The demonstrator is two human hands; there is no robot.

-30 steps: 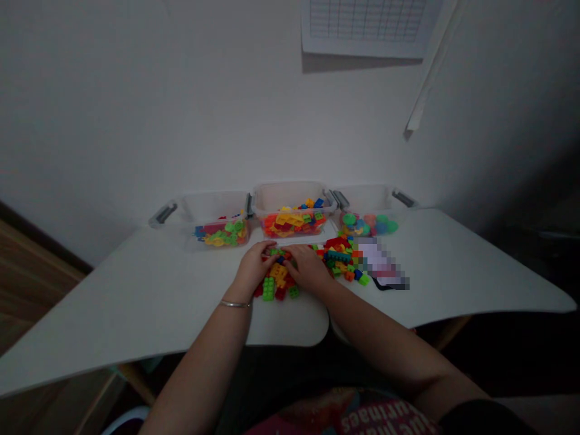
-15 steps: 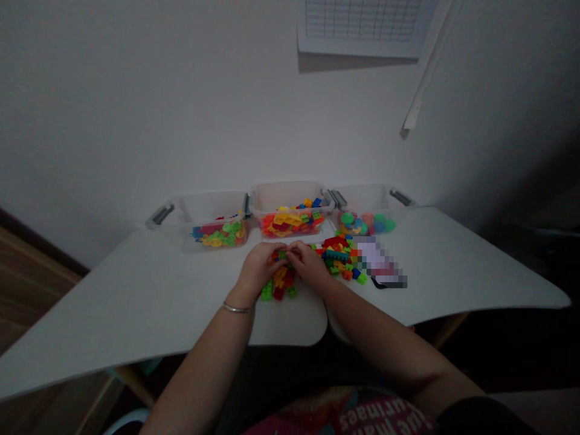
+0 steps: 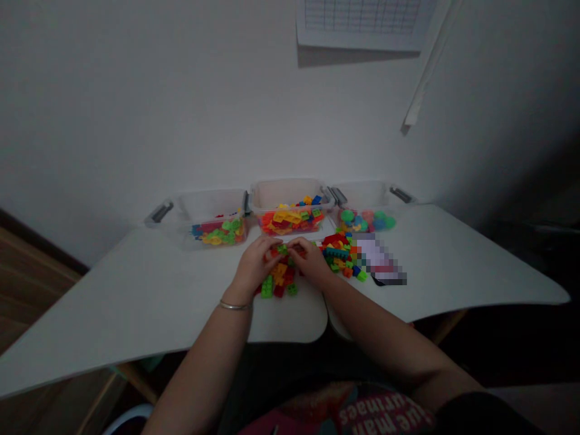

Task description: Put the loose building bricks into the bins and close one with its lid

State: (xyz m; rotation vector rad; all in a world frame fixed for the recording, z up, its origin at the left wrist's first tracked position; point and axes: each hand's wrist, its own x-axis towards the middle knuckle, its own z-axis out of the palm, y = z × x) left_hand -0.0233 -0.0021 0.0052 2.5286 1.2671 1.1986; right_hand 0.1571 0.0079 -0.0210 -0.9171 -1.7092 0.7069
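Between the fingers [image 3: 298,243], green brick [image 3: 282,249]; pile [image 3: 280,273] beneath

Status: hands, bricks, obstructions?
Left hand, right hand at small green plastic block, grip unclear. Multicoloured studded plastic bricks heaped around. Middle transparent rectangular plastic bin beyond, not blocking.

Here's the head camera, looking out from the wearer's own brow, aimed forward and down over the printed shirt [image 3: 380,411] and along both forearms [image 3: 203,356], which loom large at the bottom! It's one wide view, close above the near edge of the worktop [image 3: 203,302], with the left hand [image 3: 254,263] and right hand [image 3: 310,261] small around the middle and the clear boxes [image 3: 292,194] just beyond. Up top it takes in plenty of wall [image 3: 203,109], clipping the gridded sheet [image 3: 357,27] at the upper edge!
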